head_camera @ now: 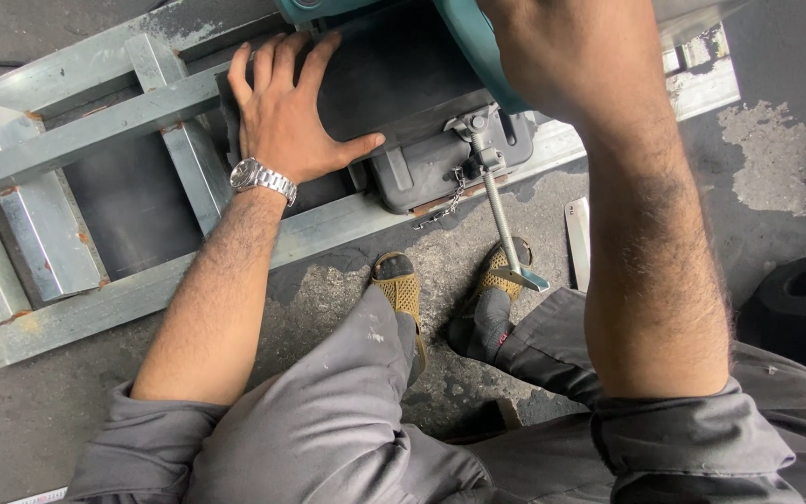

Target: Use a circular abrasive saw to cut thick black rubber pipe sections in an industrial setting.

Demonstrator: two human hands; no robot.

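My left hand [288, 110], with a metal wristwatch on the wrist, lies flat with fingers spread on a dark flat plate [394, 79] held in the base of a teal cut-off saw [478, 47]. The saw sits on a grey steel frame [95, 126] lying on the concrete floor. My right forearm [641, 196] reaches up over the saw, and its hand is out of the picture at the top edge. A vise screw handle [501, 219] sticks out of the grey saw base [426, 173] toward my feet.
My feet in tan sandals [403, 289] rest on the cracked concrete just below the frame. A flat metal strip [577, 238] lies on the floor to the right. A black block with a hole [799, 303] sits at the right edge.
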